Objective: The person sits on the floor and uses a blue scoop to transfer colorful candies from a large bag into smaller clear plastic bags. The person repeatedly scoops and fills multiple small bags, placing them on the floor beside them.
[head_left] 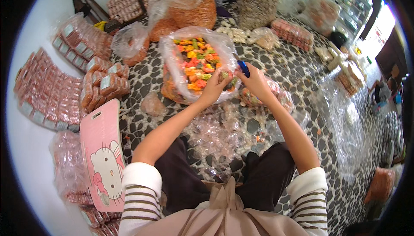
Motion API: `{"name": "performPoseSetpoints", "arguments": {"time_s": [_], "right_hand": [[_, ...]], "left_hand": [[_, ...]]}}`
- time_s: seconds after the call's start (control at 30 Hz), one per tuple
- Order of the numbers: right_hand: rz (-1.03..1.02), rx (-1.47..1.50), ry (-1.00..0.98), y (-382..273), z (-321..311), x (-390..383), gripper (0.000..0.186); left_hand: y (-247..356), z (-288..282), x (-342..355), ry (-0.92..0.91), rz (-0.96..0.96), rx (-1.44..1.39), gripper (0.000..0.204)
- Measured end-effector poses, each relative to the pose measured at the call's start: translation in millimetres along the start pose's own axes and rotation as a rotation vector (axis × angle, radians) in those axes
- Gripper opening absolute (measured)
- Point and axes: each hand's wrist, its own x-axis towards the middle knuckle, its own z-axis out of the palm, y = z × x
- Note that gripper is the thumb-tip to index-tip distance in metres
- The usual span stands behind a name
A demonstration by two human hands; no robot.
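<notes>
In front of me stands a large clear plastic bag [167, 48], wide open at the top and full of small orange, yellow, red and green pieces [198, 65]. Over its right rim my left hand [212, 88] is closed, with a small greenish piece [224, 77] at its fingertips. Close beside it, my right hand [255, 82] grips a slim blue tool [244, 68], perhaps a small knife; its kind is not clear. Under my right wrist lies a bag of colourful small packets [280, 94].
Crumpled clear plastic [220, 126] lies on the pebbled floor between my knees. A pink board with a cat picture [101, 124] leans at left, near stacked reddish packets [51, 89]. Big filled bags [192, 9] stand at the back; a plastic sheet [345, 136] lies at right.
</notes>
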Motion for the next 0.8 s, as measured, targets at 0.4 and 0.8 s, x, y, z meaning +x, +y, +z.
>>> {"name": "performPoseSetpoints", "arguments": {"time_s": [0.4,0.8], "right_hand": [[-0.266,-0.345,0.065,-45,77,9,0.02],[-0.153,-0.312,0.005,-41,111,19,0.023]], "left_hand": [[24,-74,-12,0.437,0.12,0.287,0.031],[22,-77,-6,0.606,0.273,0.12,0.019]]}}
